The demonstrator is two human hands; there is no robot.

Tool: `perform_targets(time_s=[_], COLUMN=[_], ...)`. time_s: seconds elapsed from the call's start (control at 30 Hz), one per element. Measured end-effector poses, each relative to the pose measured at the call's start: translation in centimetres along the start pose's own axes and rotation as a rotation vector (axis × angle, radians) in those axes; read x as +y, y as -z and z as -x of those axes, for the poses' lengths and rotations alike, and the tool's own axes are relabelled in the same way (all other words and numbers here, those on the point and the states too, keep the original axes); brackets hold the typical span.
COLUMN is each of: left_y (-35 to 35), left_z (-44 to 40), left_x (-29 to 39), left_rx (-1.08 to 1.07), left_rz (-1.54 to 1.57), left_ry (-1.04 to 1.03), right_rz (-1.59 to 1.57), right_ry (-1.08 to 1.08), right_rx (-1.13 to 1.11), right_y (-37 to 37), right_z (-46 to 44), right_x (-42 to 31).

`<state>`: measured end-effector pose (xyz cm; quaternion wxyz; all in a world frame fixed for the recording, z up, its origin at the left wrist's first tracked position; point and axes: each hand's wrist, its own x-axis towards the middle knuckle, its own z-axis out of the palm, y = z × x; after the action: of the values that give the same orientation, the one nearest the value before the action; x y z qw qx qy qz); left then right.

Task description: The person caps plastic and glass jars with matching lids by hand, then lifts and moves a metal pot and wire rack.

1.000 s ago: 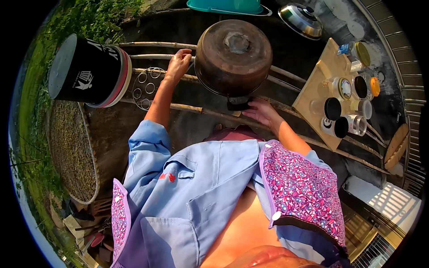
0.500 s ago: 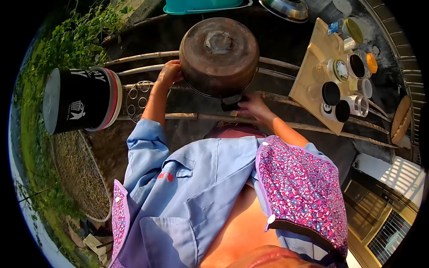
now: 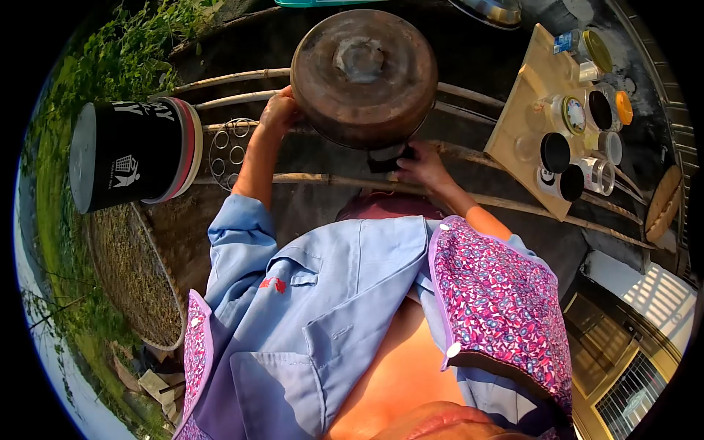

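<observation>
A large metal pot [image 3: 363, 95], brown and scorched, is upside down with its round base facing up and a rough grey patch in the middle. On its left side my left hand [image 3: 281, 111] grips the wall, its fingertips partly hidden behind the pot. My right hand [image 3: 424, 167] is closed at the pot's black handle [image 3: 386, 160], on the side nearest my body. Bamboo poles [image 3: 308, 178] run beneath the pot and hands.
Left of me a black bucket [image 3: 128, 158] lies on its side, beside a metal rack with rings [image 3: 236, 154]. To the right, several jars [image 3: 573, 114] stand on a wooden board [image 3: 506, 128]. A metal lid [image 3: 493, 9] and a teal container [image 3: 323, 2] are at the far edge.
The pot looks larger and sits slightly higher in view, with both hands still on it. The teal container and metal lid have shifted upward, partly out of view.
</observation>
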<state>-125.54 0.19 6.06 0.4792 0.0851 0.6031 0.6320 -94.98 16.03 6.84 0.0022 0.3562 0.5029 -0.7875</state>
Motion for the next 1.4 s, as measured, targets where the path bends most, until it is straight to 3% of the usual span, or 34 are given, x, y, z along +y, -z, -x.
perform_targets(time_s=[0.17,0.23,0.27,0.33,0.37,0.43,0.5,0.57,0.63,0.67,0.77,0.83,1.03,1.4], left_y=[-2.9,-4.7,-5.0,-6.5,-7.6,-9.3,-9.7,-8.6,-6.2,-4.7,0.3,0.3,-0.2,-3.5], left_z=[3.7,5.9,6.7,7.1,6.8,6.5,6.7,7.5,8.6,9.1,10.4,13.2,18.2,19.5], left_x=[3.1,4.7,5.4,6.4,7.1,7.9,8.1,7.6,6.4,5.6,3.0,3.2,0.9,-3.7], left_rx=[0.158,0.114,0.046,-0.008,-0.025,-0.045,-0.033,0.013,0.097,0.146,0.308,0.352,0.440,0.310], left_rz=[0.048,0.324,0.373,0.438,0.459,0.490,0.494,0.474,0.447,0.427,0.335,0.352,0.445,0.542], left_ry=[-0.042,-0.236,-0.213,-0.252,-0.281,-0.329,-0.355,-0.364,-0.360,-0.354,-0.312,-0.315,-0.362,-0.244], right_rz=[0.257,0.159,0.160,-0.404,-0.400,-0.560,-0.325,-0.136,0.043,0.537,0.664,1.257,1.425,1.575], right_ry=[0.137,0.458,0.452,0.505,0.500,0.558,0.628,0.821,0.869,0.904,1.000,1.683,1.703,1.618], right_rx=[-0.032,-0.029,-0.042,-0.142,-0.155,-0.509,-0.531,-0.247,-0.177,-0.276,0.106,-0.048,-0.063,-0.001], right_y=[0.3,0.2,-0.3,-1.5,-1.6,-0.8,0.0,-0.8,-1.1,-0.4,-5.6,-5.7,-4.1,-2.2], right_z=[1.4,2.1,2.7,4.2,4.6,4.8,5.3,6.6,9.2,10.7,11.6,10.3,6.8,2.9], right_x=[-3.8,-5.6,-7.0,-10.7,-12.4,-16.2,-20.4,-23.1,-26.6,-28.9,-26.1,-26.3,-24.3,-21.6])
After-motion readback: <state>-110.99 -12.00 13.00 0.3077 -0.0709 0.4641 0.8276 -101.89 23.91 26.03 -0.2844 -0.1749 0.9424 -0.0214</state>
